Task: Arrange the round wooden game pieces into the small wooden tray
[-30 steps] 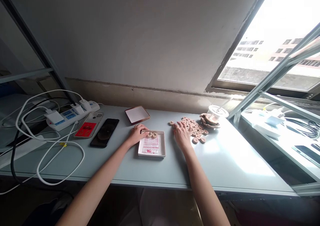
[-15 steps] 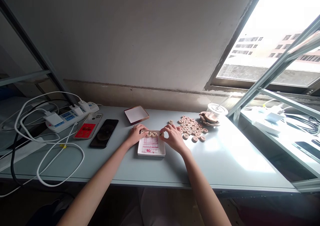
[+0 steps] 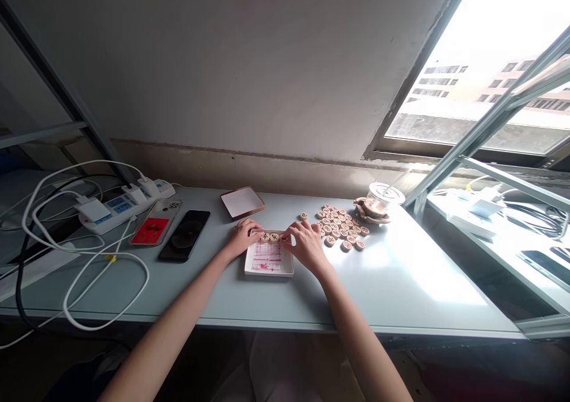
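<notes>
A shallow white box point(image 3: 269, 270) with red print on its floor sits in front of me. Along its far wall, Chinese chess pieces point(image 3: 274, 237) stand in a row, black characters facing up. My left hand point(image 3: 243, 239) grips the box's far left corner, its thumb reaching inside beside the leftmost piece. At the row's right end, my right hand point(image 3: 307, 244) pinches a Chinese chess piece point(image 3: 284, 239) between thumb and fingers; the hand partly hides it. Many more loose pieces point(image 3: 337, 224) lie clustered on the table beyond that hand, with a single piece point(image 3: 303, 216) apart from them.
The box lid point(image 3: 243, 202) lies inside-up near the wall. To the left are a black phone point(image 3: 184, 236), a clear-cased phone point(image 3: 155, 222), a power strip point(image 3: 120, 209) and looped white cables point(image 3: 145, 265). A brown carved dish point(image 3: 371, 211) and a lidded clear container point(image 3: 386, 193) stand at the back right.
My right hand has shifted slightly left, bringing its piece closer to the others in the row. My left hand keeps its place on the box.
</notes>
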`<state>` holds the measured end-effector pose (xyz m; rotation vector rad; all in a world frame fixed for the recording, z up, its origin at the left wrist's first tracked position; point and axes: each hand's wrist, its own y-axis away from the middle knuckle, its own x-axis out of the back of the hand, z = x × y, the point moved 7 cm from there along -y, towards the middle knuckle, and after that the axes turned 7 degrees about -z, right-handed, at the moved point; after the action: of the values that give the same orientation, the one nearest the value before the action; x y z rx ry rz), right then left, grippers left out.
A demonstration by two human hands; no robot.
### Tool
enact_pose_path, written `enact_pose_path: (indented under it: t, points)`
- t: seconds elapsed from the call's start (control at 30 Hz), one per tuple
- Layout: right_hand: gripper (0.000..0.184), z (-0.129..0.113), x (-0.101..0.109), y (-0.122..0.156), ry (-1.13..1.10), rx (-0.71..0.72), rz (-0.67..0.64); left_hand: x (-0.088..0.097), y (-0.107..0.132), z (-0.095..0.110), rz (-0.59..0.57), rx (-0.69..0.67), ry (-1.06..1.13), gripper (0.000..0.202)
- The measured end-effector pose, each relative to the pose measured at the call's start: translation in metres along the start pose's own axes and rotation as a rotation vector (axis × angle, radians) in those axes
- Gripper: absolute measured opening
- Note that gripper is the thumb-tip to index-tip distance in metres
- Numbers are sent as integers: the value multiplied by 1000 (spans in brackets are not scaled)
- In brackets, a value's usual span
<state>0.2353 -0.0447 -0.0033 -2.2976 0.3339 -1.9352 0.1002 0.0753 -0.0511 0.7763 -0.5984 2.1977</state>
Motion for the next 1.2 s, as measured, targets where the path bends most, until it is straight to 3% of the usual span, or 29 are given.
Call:
enact_pose_path:
  t: [0.27, 0.4, 0.47, 0.57, 0.7, 0.83, 0.93, 1.2]
  points:
    - [15, 7, 6, 4, 3, -54, 36, 0, 1, 1, -6, 11, 9, 17]
    - [20, 41, 20, 10, 108, -254, 111, 1, 0, 0, -11, -11, 71, 22]
    - [19, 57, 21, 14, 192, -345, 88, 4, 0, -1, 6, -20, 93, 24]
    - [18, 70, 16, 17, 258, -371, 41, 13, 2, 2, 60, -32, 0, 23]
    - [23, 74, 14, 19, 255, -383, 48, 21, 10, 8, 42, 11, -160, 21]
    - [18, 77, 17, 23, 273, -461, 38, 20, 14, 3, -23, 104, -173, 27]
    - [13, 77, 18, 27, 252, -489, 39, 16, 11, -1, -17, 83, -145, 26]
    - [8, 61, 22, 24, 38, -403, 61, 15, 9, -2, -4, 77, -174, 25]
